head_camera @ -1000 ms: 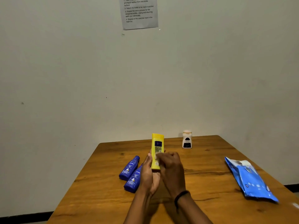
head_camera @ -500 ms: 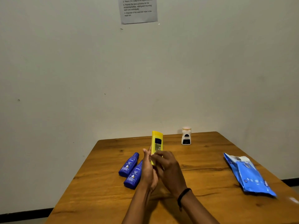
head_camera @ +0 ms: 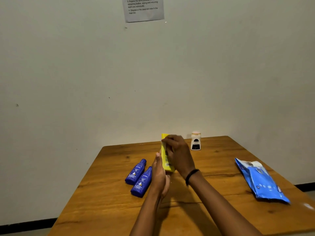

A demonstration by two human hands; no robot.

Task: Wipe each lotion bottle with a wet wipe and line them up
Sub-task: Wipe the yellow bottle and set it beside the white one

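Over on the left of the wooden table (head_camera: 109, 198), two blue lotion bottles (head_camera: 135, 171) lay flat side by side, touching along their lengths, caps pointing toward the wall. Just to their right, the left hand (head_camera: 159, 178) was wrapped around the lower end of the yellow lotion bottle (head_camera: 166, 159), holding it upright above the tabletop. The right hand (head_camera: 177, 153) was closed over the bottle's upper half, fingers curled round near the cap; a pale scrap showed under its fingertips, though I couldn't tell for sure it was the wipe. A dark band (head_camera: 190, 175) sat on that wrist. Behind the hands, near the wall, a small white bottle (head_camera: 195, 140) stood upright. Well off to the right lay the blue pack of wet wipes (head_camera: 263, 182), flat, its flap end toward the wall.
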